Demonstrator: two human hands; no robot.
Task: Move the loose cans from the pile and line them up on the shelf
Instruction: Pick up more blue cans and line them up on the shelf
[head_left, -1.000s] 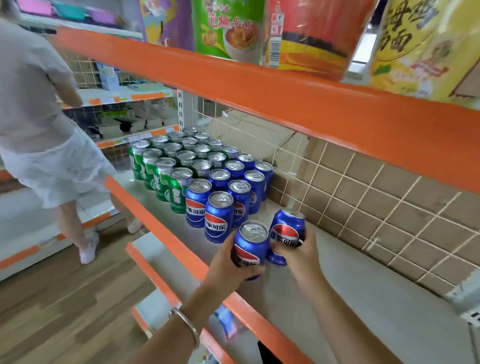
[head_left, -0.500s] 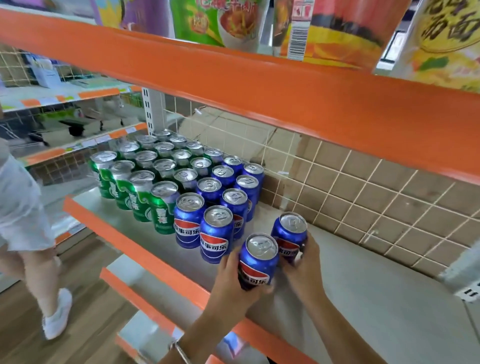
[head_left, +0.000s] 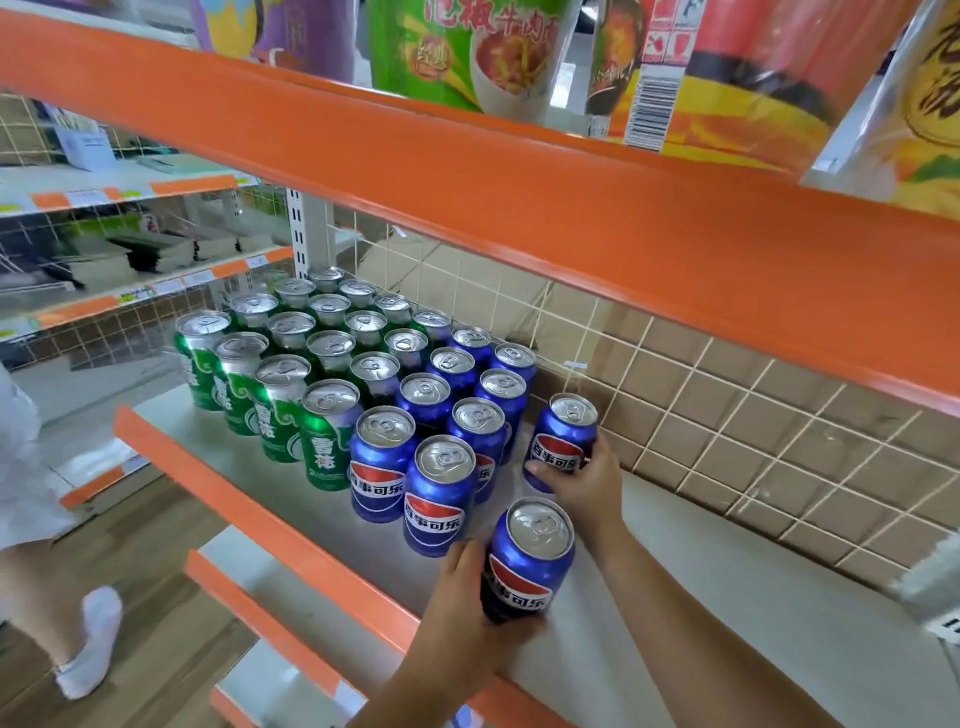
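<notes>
Both hands have drawn apart since a second ago: the right hand (head_left: 587, 488) has carried the rear blue can (head_left: 563, 436) back toward the wire mesh (head_left: 727, 415), just beside the standing blue rows (head_left: 439, 493), while the left hand (head_left: 462, 613) holds the front blue can (head_left: 530, 556) near the orange lip (head_left: 291, 535) of the shelf (head_left: 727, 597). Each hand has its fingers curled round its can; both cans look slightly tilted, and whether their bases touch the shelf cannot be told. Green cans (head_left: 324, 436) stand ranked at left. Set down crooked or pushed in too hard, either can could knock a neighbour and topple a row; the front one might tip over the lip.
</notes>
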